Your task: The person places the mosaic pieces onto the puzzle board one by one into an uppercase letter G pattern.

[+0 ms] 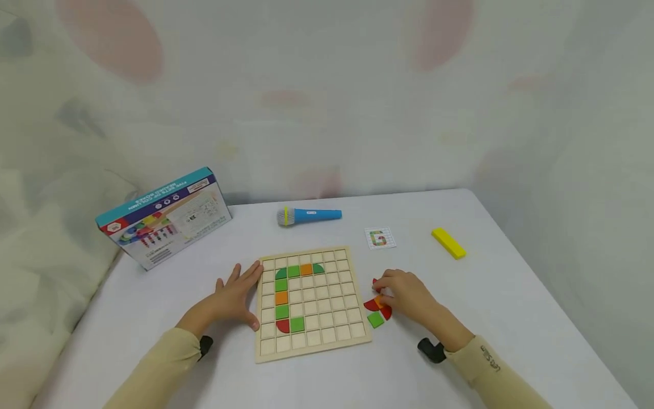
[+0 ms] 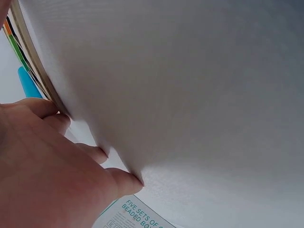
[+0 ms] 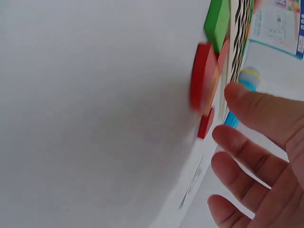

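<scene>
A wooden grid board (image 1: 327,324) lies on the table with green, orange and red tiles forming part of an outline in its cells. My left hand (image 1: 232,298) has its fingers spread along the board's left edge, fingertips at the upper corner and thumb lower down. To the right of the board, my right hand (image 1: 409,295) is over a few loose tiles, its thumb and fingers apart with nothing between them. Those tiles include a green square (image 1: 375,320), red quarter-round pieces (image 3: 202,78) and an orange one (image 1: 380,301) partly covered by the hand.
A small pattern card (image 1: 380,238) showing a coloured G lies beyond the board. Farther back is a blue toy microphone (image 1: 317,215). A yellow block (image 1: 448,243) sits at the right, and a printed box (image 1: 168,218) stands at the back left.
</scene>
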Action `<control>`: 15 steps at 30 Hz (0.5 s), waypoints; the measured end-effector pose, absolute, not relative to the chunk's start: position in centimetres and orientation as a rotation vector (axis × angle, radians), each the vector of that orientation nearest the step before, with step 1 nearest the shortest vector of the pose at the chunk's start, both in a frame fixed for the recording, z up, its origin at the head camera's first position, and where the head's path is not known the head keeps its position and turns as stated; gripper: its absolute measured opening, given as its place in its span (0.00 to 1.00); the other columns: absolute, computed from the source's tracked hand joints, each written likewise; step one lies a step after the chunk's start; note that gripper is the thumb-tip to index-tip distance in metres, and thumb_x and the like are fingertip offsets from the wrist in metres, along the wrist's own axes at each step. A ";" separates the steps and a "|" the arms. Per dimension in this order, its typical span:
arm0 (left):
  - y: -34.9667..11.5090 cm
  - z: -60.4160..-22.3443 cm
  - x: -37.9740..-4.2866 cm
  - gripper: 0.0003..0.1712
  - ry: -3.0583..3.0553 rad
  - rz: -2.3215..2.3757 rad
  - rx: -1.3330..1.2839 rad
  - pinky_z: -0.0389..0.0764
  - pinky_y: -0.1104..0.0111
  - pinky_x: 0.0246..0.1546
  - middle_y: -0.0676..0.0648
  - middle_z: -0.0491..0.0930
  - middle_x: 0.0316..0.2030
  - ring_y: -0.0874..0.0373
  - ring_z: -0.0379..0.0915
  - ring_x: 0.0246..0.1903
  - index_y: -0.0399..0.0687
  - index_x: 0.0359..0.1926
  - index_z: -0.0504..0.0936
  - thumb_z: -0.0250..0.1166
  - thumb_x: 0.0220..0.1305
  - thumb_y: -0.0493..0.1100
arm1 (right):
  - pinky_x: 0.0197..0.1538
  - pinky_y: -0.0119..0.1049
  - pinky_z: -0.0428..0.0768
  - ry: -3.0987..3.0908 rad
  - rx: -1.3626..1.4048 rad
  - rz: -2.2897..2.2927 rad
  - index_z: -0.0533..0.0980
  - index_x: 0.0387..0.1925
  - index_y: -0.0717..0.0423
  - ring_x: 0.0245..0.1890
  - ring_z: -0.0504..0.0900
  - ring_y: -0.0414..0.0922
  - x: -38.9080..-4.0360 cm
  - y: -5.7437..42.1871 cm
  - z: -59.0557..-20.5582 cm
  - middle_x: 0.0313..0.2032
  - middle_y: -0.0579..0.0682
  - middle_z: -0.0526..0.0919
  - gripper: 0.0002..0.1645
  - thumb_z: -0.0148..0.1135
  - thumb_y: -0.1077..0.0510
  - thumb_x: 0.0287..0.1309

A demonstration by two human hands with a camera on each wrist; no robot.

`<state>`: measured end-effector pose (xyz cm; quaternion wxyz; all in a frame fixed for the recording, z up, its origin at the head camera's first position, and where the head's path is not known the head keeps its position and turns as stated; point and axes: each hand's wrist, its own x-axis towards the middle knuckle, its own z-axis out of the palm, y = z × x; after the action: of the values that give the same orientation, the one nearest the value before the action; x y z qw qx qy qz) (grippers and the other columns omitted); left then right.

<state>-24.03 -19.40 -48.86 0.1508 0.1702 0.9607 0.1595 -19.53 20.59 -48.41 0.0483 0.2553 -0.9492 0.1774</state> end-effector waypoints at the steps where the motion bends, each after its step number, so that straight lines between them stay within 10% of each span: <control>1: -19.6 -48.8 -23.9 0.83 2.762 0.468 0.488 0.31 0.27 0.50 0.44 0.38 0.72 0.31 0.25 0.67 0.48 0.72 0.45 0.76 0.10 0.67 | 0.36 0.34 0.75 -2.903 0.787 0.556 0.84 0.35 0.51 0.32 0.75 0.39 -19.6 20.6 -48.4 0.32 0.42 0.79 0.12 0.72 0.56 0.44; 15: -19.3 -48.2 -23.5 0.82 2.775 0.460 0.480 0.32 0.27 0.51 0.43 0.39 0.72 0.30 0.26 0.66 0.47 0.72 0.46 0.77 0.11 0.66 | 0.31 0.29 0.73 -2.961 0.742 0.511 0.83 0.30 0.48 0.27 0.72 0.36 -19.6 20.8 -48.7 0.27 0.39 0.76 0.07 0.72 0.56 0.43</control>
<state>-23.46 -19.35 -48.21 0.1437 0.1663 0.9624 0.1594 -19.55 20.78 -48.65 0.0233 0.2396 -0.9565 0.1650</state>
